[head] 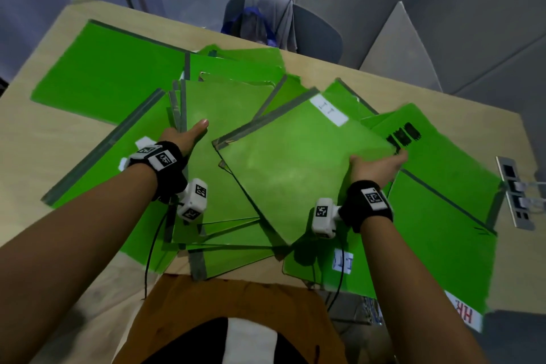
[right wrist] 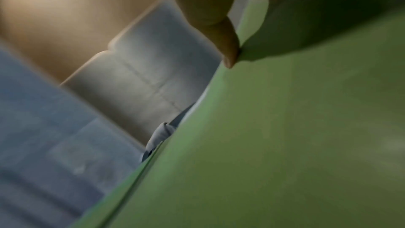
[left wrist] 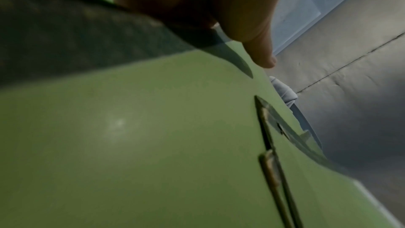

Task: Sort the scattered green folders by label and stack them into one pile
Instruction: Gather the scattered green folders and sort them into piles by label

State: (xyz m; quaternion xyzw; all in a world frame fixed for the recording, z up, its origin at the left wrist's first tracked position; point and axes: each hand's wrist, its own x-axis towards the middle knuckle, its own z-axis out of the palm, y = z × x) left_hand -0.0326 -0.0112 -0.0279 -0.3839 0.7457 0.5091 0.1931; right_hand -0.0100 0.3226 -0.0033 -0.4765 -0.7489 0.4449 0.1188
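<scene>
Several green folders (head: 106, 68) lie scattered and overlapping on a wooden table (head: 44, 139). My right hand (head: 379, 165) pinches the right edge of a tilted folder with a white "I T" label (head: 295, 162); in the right wrist view the thumb (right wrist: 229, 49) presses on that folder's edge (right wrist: 285, 127). My left hand (head: 184, 136) holds the grey-spined left edge of a middle folder (head: 227, 133), thumb laid on top and fingers hidden below. The left wrist view shows the thumb (left wrist: 260, 49) over the green cover (left wrist: 153, 127).
A folder with a blacked-out label (head: 404, 134) lies under the right hand; others marked "IT" (head: 342, 264) and "HR" (head: 464, 312) sit near the front edge. A socket panel (head: 514, 192) is set in the table at right. A chair with grey cloth (head: 266, 18) stands behind.
</scene>
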